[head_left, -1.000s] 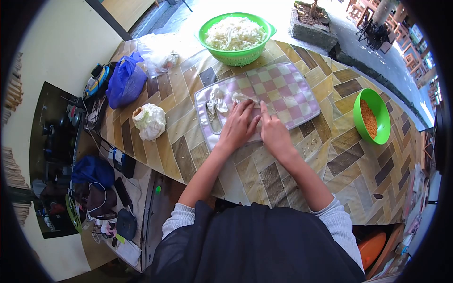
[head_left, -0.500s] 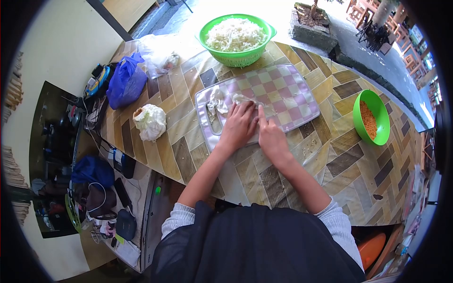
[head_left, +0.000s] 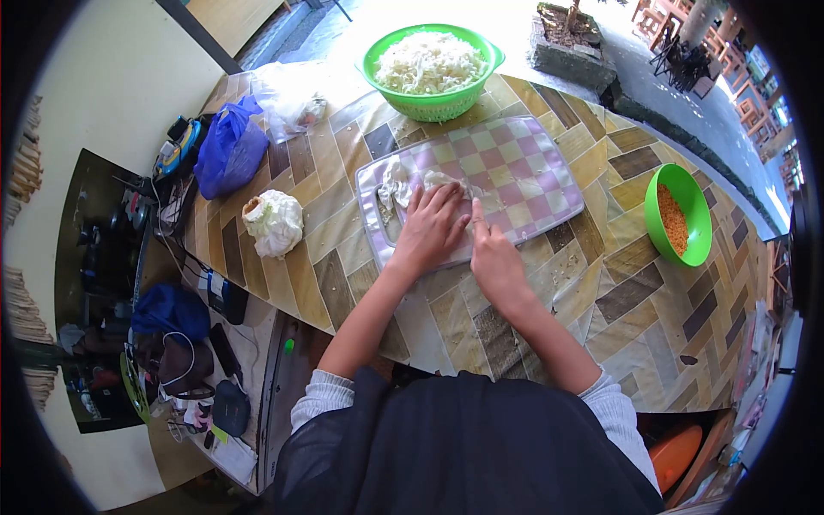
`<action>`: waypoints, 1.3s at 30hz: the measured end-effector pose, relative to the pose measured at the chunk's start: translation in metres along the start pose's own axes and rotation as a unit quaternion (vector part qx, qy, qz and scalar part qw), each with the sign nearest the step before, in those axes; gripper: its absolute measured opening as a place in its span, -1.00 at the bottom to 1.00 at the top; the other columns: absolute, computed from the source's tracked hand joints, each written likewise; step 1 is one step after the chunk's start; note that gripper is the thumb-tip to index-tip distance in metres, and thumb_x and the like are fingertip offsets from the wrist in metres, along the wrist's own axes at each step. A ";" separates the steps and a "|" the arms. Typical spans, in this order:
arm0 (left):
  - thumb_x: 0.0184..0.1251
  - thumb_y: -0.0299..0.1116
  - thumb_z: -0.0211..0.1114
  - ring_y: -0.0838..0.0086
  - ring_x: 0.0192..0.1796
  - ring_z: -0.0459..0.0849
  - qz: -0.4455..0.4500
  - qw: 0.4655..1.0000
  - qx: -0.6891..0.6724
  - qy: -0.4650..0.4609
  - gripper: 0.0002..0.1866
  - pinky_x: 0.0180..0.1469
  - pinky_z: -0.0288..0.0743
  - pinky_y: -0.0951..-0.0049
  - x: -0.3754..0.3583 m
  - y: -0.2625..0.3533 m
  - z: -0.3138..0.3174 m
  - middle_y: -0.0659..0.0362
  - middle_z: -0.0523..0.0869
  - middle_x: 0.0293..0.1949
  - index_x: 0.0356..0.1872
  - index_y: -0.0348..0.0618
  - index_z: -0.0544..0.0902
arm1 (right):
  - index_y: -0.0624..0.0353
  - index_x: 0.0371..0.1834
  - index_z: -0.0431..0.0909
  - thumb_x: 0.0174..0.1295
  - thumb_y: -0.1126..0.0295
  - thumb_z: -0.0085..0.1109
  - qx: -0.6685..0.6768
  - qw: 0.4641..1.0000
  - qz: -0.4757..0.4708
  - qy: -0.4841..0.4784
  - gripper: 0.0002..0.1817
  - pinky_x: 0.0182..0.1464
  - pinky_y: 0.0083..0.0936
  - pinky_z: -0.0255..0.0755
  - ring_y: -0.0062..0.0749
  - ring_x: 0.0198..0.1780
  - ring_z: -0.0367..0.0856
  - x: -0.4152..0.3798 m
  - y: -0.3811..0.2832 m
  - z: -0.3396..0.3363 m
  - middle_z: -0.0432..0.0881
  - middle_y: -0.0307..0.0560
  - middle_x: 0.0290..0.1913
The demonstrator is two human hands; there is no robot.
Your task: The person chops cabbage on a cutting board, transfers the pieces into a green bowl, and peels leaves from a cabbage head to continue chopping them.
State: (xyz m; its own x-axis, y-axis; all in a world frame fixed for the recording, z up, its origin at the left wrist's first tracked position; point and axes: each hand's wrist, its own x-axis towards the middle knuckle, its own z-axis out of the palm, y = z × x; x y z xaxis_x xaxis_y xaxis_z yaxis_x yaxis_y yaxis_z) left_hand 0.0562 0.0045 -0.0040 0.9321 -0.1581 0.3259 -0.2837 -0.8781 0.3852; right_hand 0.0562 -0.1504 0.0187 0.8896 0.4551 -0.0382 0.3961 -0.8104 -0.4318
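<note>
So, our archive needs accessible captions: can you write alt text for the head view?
Two bare hands, left hand and right hand, press cabbage leaves on a checkered cutting board. A green colander of shredded cabbage sits beyond it.

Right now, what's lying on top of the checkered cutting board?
On the checkered cutting board lie pale cabbage pieces, with the left hand and right hand pressed down; whatever lies under the palms is hidden.

Count: two green bowls, far (head_left: 431, 64) and right (head_left: 678, 215); one checkered board (head_left: 506, 176); one blue bag (head_left: 227, 146); one cabbage piece (head_left: 273, 221).
</note>
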 end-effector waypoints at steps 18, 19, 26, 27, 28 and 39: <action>0.43 -0.14 0.08 0.19 0.38 0.34 -0.001 1.000 -0.004 0.006 -0.53 0.50 -0.05 0.08 -0.002 -0.003 0.003 0.04 0.47 0.27 0.23 -0.24 0.47 | 0.35 0.49 0.01 0.24 0.56 -0.01 -0.025 1.000 -0.006 -0.004 -0.29 -0.21 -0.21 0.62 0.18 -0.19 0.69 0.002 -0.005 0.000 0.60 0.38 -0.17; 0.43 -0.16 0.09 0.16 0.37 0.34 0.001 1.000 -0.010 0.005 -0.54 0.50 -0.05 0.08 -0.001 -0.003 0.002 0.03 0.47 0.27 0.22 -0.25 0.48 | 0.34 0.48 0.04 0.26 0.55 -0.02 -0.014 1.000 -0.003 0.003 -0.31 -0.21 -0.18 0.60 0.20 -0.21 0.68 0.003 -0.005 0.000 0.60 0.39 -0.21; 0.44 -0.13 0.08 0.25 0.36 0.37 -0.006 0.999 -0.030 0.017 -0.53 0.50 -0.02 0.08 0.000 -0.003 0.003 0.08 0.51 0.23 0.21 -0.23 0.48 | 0.37 0.48 0.04 0.32 0.51 -0.05 0.079 0.996 -0.033 0.006 -0.36 -0.16 -0.10 0.57 0.20 -0.20 0.67 0.022 0.011 -0.011 0.62 0.37 -0.19; 0.44 -0.12 0.08 0.25 0.36 0.37 -0.008 0.999 -0.028 0.018 -0.53 0.50 -0.02 0.08 -0.001 -0.003 0.004 0.08 0.52 0.23 0.21 -0.23 0.48 | 0.37 0.48 0.05 0.33 0.50 -0.06 0.115 0.993 -0.037 0.001 -0.37 -0.15 -0.08 0.55 0.22 -0.20 0.66 0.022 0.011 -0.016 0.62 0.38 -0.20; 0.44 -0.12 0.08 0.25 0.36 0.37 -0.011 0.999 -0.026 0.018 -0.53 0.49 -0.02 0.08 -0.001 -0.004 0.005 0.08 0.52 0.23 0.21 -0.23 0.48 | 0.37 0.47 0.06 0.34 0.50 -0.07 0.124 0.992 -0.032 -0.001 -0.37 -0.14 -0.06 0.54 0.23 -0.20 0.66 0.020 0.008 -0.020 0.62 0.39 -0.21; 0.44 -0.16 0.08 0.23 0.35 0.38 -0.007 0.999 -0.025 0.021 -0.56 0.49 -0.01 0.08 0.000 -0.002 0.003 0.07 0.51 0.25 0.19 -0.25 0.50 | 0.32 0.49 0.03 0.28 0.53 -0.04 -0.031 1.000 -0.005 0.003 -0.32 -0.18 -0.16 0.60 0.18 -0.23 0.68 0.006 -0.005 0.005 0.60 0.36 -0.20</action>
State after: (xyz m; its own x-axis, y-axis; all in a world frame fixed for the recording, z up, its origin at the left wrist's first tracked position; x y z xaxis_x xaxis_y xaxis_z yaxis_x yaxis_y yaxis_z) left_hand 0.0572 0.0049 -0.0070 0.9259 -0.1270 0.3558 -0.2834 -0.8562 0.4320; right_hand 0.0583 -0.1415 0.0163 0.8866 0.4615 -0.0295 0.4179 -0.8270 -0.3761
